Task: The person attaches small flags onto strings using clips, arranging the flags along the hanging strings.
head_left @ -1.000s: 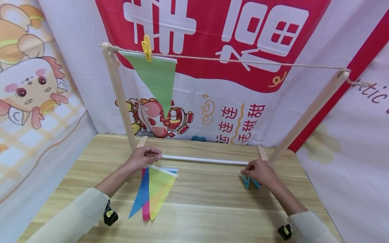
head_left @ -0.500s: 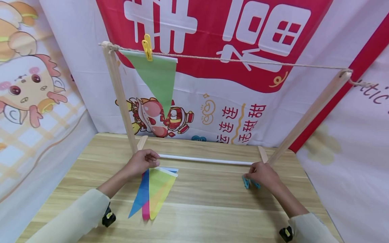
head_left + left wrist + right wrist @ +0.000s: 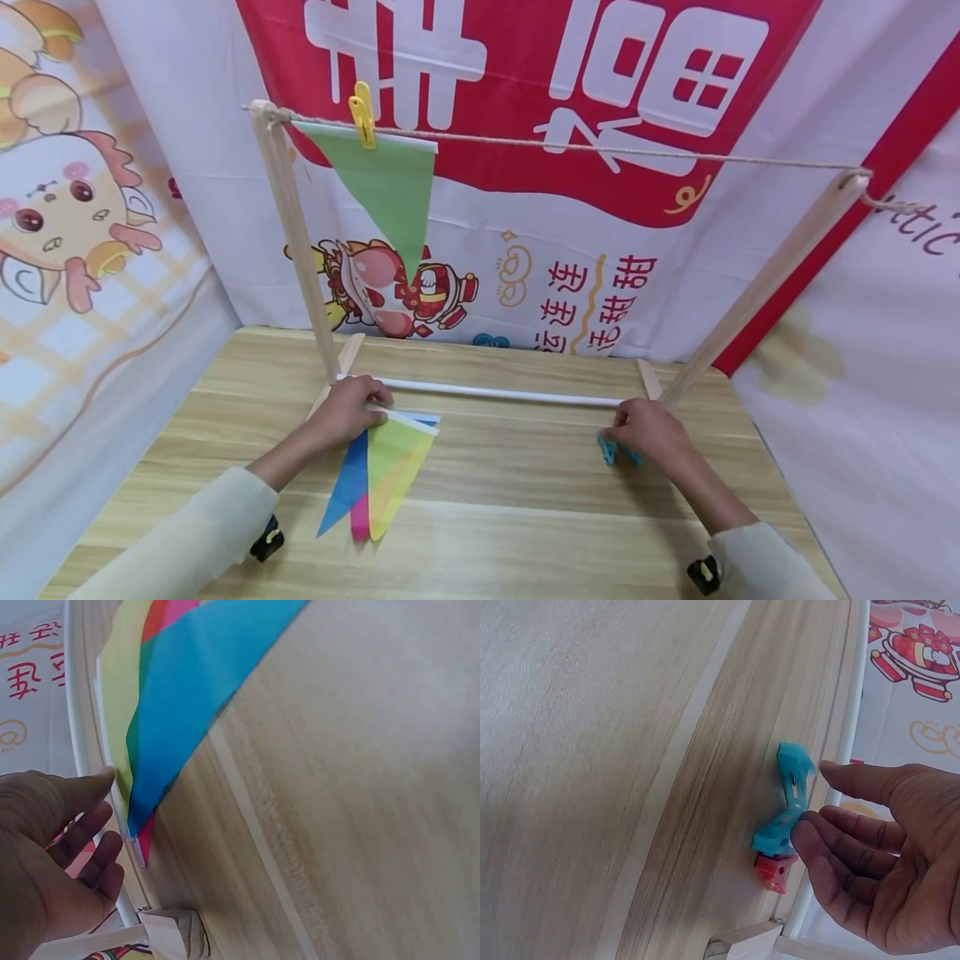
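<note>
The left hand [image 3: 351, 408] is at the white-edged top of a stack of pennants, its thumb and loosely bent fingers parted, and has hold of nothing; the left wrist view shows the thumb tip right by the white edge, though I cannot tell whether it presses there; the stack lies on the desk [image 3: 510, 533], left of its middle and nearer the far edge than the near one, with a yellow pennant [image 3: 393, 475] on top, a blue pennant [image 3: 347, 492] fanned towards the left edge and a pink pennant [image 3: 361, 517] showing between them, points towards the near edge.

The right hand [image 3: 651, 429] hangs over the clips towards the far right corner, thumb and bent fingers apart with a gap between, gripping nothing; the right wrist view shows two teal clips [image 3: 795, 772] and a red clip [image 3: 777, 873] close together, the fingertips just beside the teal ones, contact unclear.

Along the far edge a white rod [image 3: 495, 392] runs between two wooden posts, the left post [image 3: 296, 233] near the far left corner and the right post [image 3: 765, 287] near the far right; a rope [image 3: 600, 150] joins their tops; from its left part hangs a green pennant [image 3: 393, 192], point down, under a yellow clip [image 3: 362, 117].
</note>
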### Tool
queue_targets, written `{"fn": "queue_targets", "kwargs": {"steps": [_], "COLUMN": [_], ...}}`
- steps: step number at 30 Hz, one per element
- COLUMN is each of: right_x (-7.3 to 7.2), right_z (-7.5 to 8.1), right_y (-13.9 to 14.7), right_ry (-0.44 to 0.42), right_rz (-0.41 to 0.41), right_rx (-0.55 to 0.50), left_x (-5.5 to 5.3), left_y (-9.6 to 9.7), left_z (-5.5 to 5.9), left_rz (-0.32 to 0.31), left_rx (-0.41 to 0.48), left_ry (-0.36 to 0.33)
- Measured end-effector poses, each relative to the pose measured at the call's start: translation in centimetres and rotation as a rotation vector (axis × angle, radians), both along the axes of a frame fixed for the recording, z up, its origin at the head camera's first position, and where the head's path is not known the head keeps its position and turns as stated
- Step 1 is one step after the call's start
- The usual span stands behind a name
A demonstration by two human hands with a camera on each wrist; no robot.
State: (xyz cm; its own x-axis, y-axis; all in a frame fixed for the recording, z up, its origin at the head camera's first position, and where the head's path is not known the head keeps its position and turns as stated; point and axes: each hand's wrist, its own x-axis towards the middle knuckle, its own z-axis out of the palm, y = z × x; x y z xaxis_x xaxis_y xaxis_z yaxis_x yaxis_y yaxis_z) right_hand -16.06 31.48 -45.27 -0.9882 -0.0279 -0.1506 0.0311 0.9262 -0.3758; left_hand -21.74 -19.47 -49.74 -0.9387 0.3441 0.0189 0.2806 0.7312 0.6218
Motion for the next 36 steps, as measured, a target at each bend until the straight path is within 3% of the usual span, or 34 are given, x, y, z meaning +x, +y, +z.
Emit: {"fn": "queue_targets", "kwargs": {"steps": [5, 10, 23, 31, 36], "right_x": [-0.2, -0.3, -0.6, -0.8, -0.8], "right_z": [-0.6, -1.3, -1.3, -1.5, -1.4], "right_y": [-0.6, -0.9, -2.4, -2.6, -2.8], "right_ry": [0.034, 0.044, 0.036, 0.03, 0.01], "right_rz": [0.023, 0.028, 0.061, 0.067, 0.059], "right_rx": [0.017, 0.033, 0.022, 0.008, 0.013], "left_x": [-0.1, -0.3, 0.0, -0.3, -0.6], "left_y": [0.3, 0.6, 0.6, 0.6, 0.6], "left_z": [-0.3, -0.5, -0.1, 0.9, 1.6], "left_rz": [-0.028, -0.036, -0.058, -0.089, -0.112], "left_rx": [-0.106, -0.15, -0.167, -0.173, -0.115], "left_ry": [0.049, 0.067, 0.056, 0.055, 0.053]}}
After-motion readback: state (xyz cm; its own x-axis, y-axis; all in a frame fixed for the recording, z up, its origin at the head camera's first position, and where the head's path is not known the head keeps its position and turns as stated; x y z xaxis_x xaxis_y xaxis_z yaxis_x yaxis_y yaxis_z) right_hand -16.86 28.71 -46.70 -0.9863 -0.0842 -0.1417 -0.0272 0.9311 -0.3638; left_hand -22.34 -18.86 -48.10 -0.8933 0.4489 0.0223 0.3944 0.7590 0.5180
